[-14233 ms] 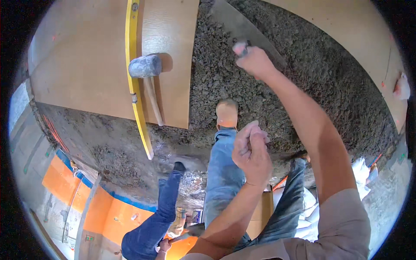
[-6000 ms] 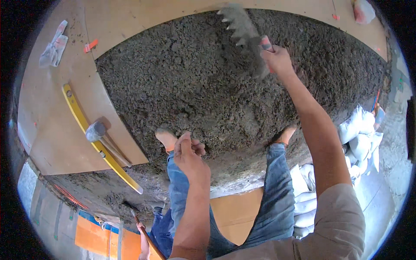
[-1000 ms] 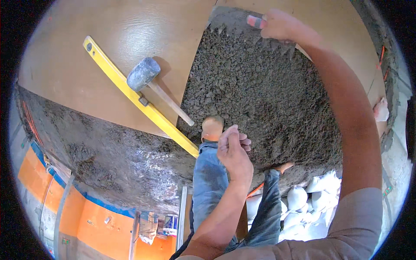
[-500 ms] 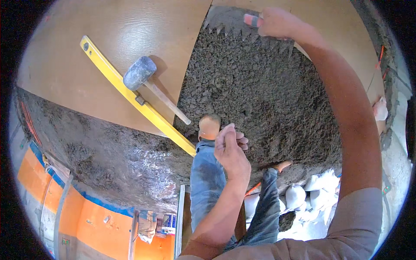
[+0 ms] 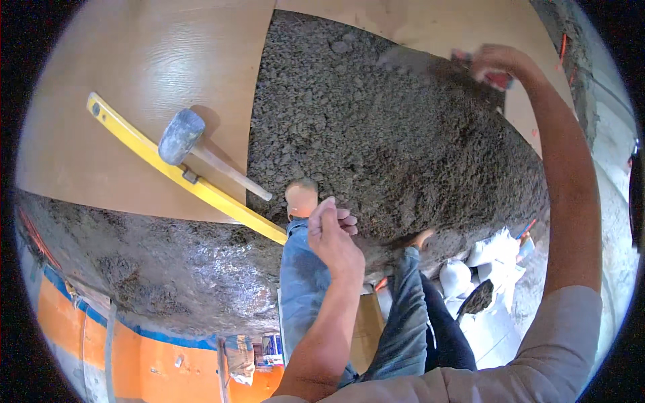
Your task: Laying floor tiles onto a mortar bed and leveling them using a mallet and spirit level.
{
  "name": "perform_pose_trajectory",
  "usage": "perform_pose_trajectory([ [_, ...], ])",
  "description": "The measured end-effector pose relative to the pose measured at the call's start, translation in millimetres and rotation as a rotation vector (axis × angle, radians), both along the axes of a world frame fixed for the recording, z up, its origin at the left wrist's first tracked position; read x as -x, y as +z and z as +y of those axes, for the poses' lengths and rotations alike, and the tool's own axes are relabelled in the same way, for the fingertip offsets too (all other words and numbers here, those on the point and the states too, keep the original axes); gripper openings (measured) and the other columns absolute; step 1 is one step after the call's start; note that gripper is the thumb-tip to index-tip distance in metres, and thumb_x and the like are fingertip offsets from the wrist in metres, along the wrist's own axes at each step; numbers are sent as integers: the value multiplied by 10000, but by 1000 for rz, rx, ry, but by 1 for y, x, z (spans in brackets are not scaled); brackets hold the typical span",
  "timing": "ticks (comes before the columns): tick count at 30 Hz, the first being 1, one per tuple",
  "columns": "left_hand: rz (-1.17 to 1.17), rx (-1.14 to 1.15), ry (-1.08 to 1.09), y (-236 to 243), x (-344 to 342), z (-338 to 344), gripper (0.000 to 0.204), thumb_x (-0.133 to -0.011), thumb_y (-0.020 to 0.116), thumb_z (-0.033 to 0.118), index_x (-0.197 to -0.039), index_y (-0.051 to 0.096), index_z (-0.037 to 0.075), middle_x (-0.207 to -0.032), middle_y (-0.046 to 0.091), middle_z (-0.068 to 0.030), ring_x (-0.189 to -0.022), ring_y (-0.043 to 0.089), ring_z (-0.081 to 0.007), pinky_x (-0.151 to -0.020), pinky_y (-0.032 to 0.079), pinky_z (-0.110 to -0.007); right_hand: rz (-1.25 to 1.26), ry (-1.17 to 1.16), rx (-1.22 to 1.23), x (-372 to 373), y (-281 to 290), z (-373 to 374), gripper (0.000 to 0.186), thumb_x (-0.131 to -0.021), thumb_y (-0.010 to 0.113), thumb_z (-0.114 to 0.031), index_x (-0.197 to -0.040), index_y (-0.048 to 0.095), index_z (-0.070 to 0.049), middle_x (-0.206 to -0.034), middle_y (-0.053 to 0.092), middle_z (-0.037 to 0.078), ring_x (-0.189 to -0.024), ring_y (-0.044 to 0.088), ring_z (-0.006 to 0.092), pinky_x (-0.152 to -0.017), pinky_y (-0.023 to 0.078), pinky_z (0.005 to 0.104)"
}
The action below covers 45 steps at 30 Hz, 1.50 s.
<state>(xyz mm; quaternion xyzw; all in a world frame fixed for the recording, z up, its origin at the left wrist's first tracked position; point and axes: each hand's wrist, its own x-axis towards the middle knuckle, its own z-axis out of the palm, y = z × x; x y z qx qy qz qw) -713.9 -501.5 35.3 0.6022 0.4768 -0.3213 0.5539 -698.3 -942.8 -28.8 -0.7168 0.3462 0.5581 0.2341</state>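
Note:
My right hand [image 5: 496, 64] is at the far right, wrapped around the red-and-grey handle of a notched trowel. Motion smears the trowel's dark blade [image 5: 423, 64], which lies along the far edge of a crumbly dark mortar bed [image 5: 376, 127]. My left hand [image 5: 334, 235] hovers above the near part of the bed beside my knee [image 5: 302, 200], fingers curled in and nothing visible in them. To its left, a rubber mallet [image 5: 182, 136] with a wooden handle rests across a yellow spirit level [image 5: 144, 149], on a large beige tile [image 5: 154, 60].
Another beige tile [image 5: 403, 20] borders the bed at the far side. White sacks [image 5: 457, 277] and a dark mortar-covered blade [image 5: 476, 299] are at the near right. A dark trouser leg [image 5: 445, 326] shows beside my jeans. Rough mortar [image 5: 134, 248] extends left toward an orange wall [image 5: 161, 363].
My right hand has swept the trowel rightward and slightly nearer along the bed's far edge. The view has shifted, so the mallet and level appear farther left. My left hand keeps its curled pose.

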Motion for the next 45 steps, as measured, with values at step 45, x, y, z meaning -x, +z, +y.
perform_pose_trajectory([
  [45, -870, -1079, -1054, -214, -304, 250, 574, -871, 628, 226, -1299, 423, -97, -1144, 587, -230, -1006, 607, -339, -896, 470, -398, -498, -850, -321, 79, -98, 313, 153, -783, 624, -117, -915, 613, -41, -682, 525, -29, -528, 445, 65, -476, 366, 252],
])
